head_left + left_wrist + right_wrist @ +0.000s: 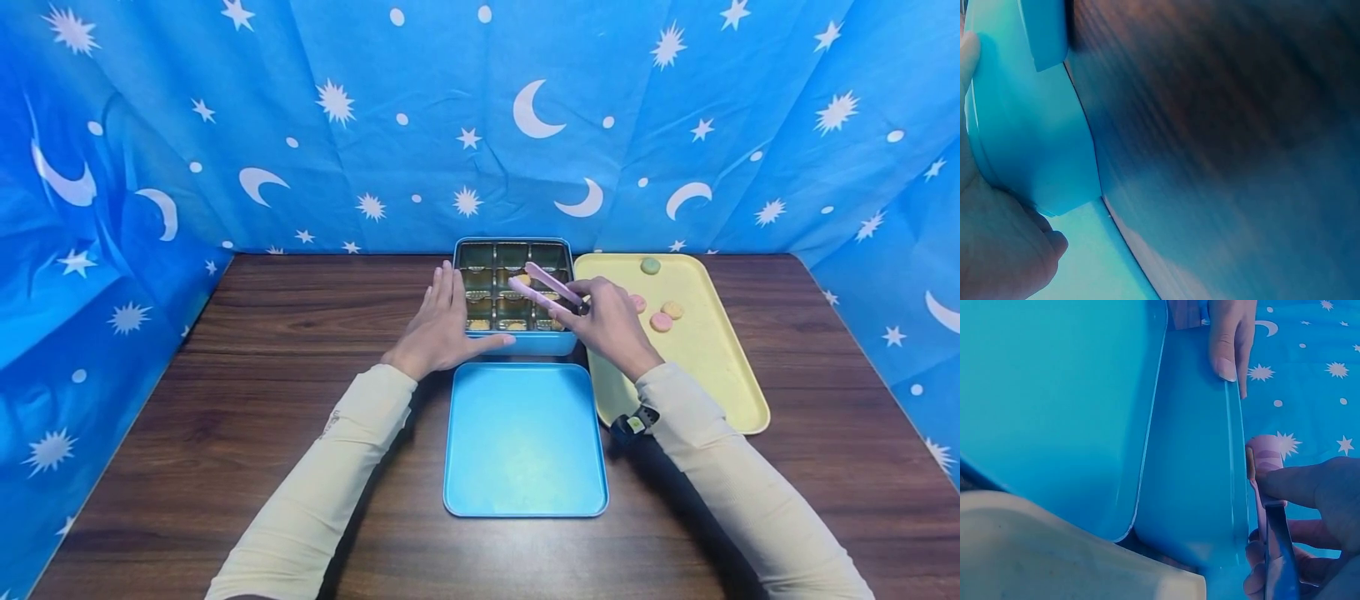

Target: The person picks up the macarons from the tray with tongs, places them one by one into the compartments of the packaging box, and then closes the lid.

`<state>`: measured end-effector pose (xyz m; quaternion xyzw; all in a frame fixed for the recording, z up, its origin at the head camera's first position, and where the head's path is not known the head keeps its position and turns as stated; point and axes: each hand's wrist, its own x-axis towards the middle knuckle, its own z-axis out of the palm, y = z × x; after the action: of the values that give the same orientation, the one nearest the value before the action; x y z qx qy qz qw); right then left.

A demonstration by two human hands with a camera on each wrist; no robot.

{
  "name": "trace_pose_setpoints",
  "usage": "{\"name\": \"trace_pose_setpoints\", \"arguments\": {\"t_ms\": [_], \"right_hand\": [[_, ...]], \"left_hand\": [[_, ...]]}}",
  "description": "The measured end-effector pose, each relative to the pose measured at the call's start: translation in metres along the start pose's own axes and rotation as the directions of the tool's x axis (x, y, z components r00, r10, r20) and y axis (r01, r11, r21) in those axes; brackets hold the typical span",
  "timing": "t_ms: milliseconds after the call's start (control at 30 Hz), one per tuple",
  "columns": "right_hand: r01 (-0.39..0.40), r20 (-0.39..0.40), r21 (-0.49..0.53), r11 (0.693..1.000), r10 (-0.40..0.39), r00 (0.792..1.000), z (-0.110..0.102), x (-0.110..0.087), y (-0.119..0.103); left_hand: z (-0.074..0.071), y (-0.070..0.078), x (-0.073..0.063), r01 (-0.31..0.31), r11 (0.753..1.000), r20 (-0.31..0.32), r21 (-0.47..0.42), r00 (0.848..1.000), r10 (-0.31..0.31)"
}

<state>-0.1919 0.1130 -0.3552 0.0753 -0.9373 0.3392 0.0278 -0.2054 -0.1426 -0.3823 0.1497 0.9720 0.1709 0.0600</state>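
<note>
A blue tin [536, 344] with a divided insert stands at the table's back. Along its left side and front rim lies my left hand [438, 329], fingers straight, thumb stretched over the front edge; the left wrist view shows this hand [1004, 250] against the tin's wall [1035, 137]. My right hand [611, 321] grips pink tongs [538, 297] above the tin. Between the tong tips is a yellow cookie [520, 280], over the middle compartments. More yellow cookies [512, 324] sit in the front row. The right wrist view shows the tongs [1266, 453] beyond the tin's rim.
A pale yellow tray [697, 383] to the right bears two pink cookies [661, 322], a yellow cookie [672, 310] and a green cookie [650, 266]. Just in front of the tin lies a blue lid [525, 442]. A star-patterned blue curtain [450, 158] hangs behind the table.
</note>
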Motion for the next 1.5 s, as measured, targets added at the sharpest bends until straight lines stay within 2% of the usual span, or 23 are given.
{"name": "trace_pose_setpoints", "arguments": {"t_ms": [167, 333, 667, 967, 1167, 1300, 1500], "right_hand": [[-0.004, -0.006, -0.002, 1.0, 0.004, 1.0, -0.003, 0.0, 0.001], [0.019, -0.044, 0.002, 1.0, -0.019, 0.999, -0.016, -0.001, 0.008], [0.026, -0.125, -0.046, 0.999, -0.031, 0.992, -0.046, 0.001, 0.044], [-0.109, -0.134, -0.016, 0.994, 0.106, 0.985, -0.07, 0.007, 0.082], [-0.137, -0.183, -0.07, 0.988, 0.122, 0.976, -0.074, 0.015, 0.105], [-0.173, -0.194, -0.066, 0.983, 0.158, 0.968, -0.074, 0.019, 0.115], [-0.243, -0.169, -0.054, 0.968, 0.231, 0.958, -0.074, 0.024, 0.122]], "left_hand": [[0.001, 0.0, 0.001, -0.004, 1.0, -0.008, -0.001, 1.0, 0.004], [0.001, -0.001, 0.003, -0.002, 1.0, -0.009, -0.004, 1.0, 0.002], [0.002, -0.002, 0.003, 0.008, 1.0, 0.005, -0.008, 1.0, -0.008], [0.001, -0.001, 0.002, 0.003, 1.0, 0.007, -0.009, 1.0, -0.003], [0.0, -0.001, 0.002, -0.002, 1.0, 0.008, -0.008, 1.0, 0.003], [0.0, -0.001, 0.001, -0.005, 1.0, 0.004, -0.005, 1.0, 0.005], [-0.001, 0.0, 0.0, -0.004, 1.0, 0.001, -0.005, 1.0, 0.004]]}}
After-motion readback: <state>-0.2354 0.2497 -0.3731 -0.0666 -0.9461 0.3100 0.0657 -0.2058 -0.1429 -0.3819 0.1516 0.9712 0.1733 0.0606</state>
